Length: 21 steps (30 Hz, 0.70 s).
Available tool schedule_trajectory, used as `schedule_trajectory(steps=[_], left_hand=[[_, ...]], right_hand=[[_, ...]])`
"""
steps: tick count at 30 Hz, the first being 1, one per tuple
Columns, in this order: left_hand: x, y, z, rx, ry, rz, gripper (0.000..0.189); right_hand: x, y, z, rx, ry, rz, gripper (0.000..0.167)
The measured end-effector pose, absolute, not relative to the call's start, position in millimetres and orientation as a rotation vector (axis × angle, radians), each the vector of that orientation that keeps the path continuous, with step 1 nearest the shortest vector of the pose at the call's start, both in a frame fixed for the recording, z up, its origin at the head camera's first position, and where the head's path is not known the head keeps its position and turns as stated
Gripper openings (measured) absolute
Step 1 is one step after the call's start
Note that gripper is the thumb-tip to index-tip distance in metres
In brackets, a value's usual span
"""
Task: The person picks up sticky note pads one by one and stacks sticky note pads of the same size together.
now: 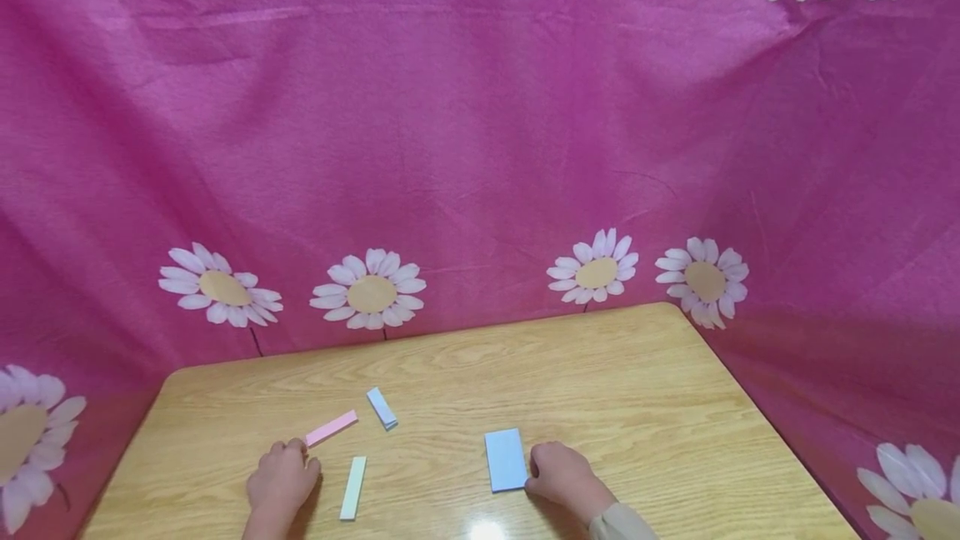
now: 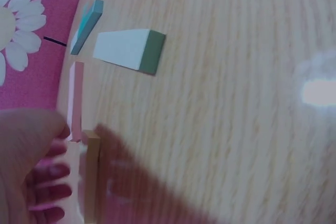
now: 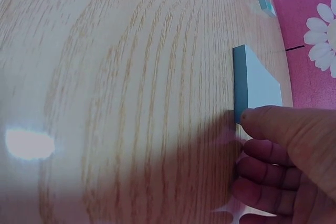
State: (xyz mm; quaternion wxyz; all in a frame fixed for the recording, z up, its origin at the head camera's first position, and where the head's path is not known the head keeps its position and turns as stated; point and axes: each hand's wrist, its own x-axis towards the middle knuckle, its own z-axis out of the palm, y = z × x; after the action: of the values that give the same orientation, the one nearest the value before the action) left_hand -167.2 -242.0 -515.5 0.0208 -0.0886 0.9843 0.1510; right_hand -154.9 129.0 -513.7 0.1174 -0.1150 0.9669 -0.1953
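A rectangular blue pad, like a sticky note pad [image 1: 506,460], lies flat on the table. My right hand [image 1: 564,474] rests beside its right edge; in the right wrist view the thumb touches the pad's near corner and the other fingers are loosely bent. Over on the left, my left hand [image 1: 281,477] is by the near end of a narrow pink pad [image 1: 332,428]. The left wrist view shows a yellowish-orange pad [image 2: 91,177] beside its bent fingers, largely hidden from the head view. Thumb and fingers there are apart, with no grip visible.
A narrow pale green pad [image 1: 353,488] lies right of the left hand. Farther back is a small blue pad [image 1: 382,408], its layers slightly parted at one end. The wooden table [image 1: 600,382] meets a pink flowered cloth [image 1: 480,148] at the back and sides.
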Motion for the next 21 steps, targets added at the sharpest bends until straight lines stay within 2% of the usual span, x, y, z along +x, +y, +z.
schedule_trajectory(steps=[10,21], left_hand=[[-161,-236,-523,-0.700,3.009,0.565,0.050],[-162,-236,-528,-0.715,3.004,0.570,0.052]], right_hand=[[-156,129,-517,-0.318,2.806,-0.583,0.018],[-156,131,-519,-0.322,2.832,-0.576,0.018]])
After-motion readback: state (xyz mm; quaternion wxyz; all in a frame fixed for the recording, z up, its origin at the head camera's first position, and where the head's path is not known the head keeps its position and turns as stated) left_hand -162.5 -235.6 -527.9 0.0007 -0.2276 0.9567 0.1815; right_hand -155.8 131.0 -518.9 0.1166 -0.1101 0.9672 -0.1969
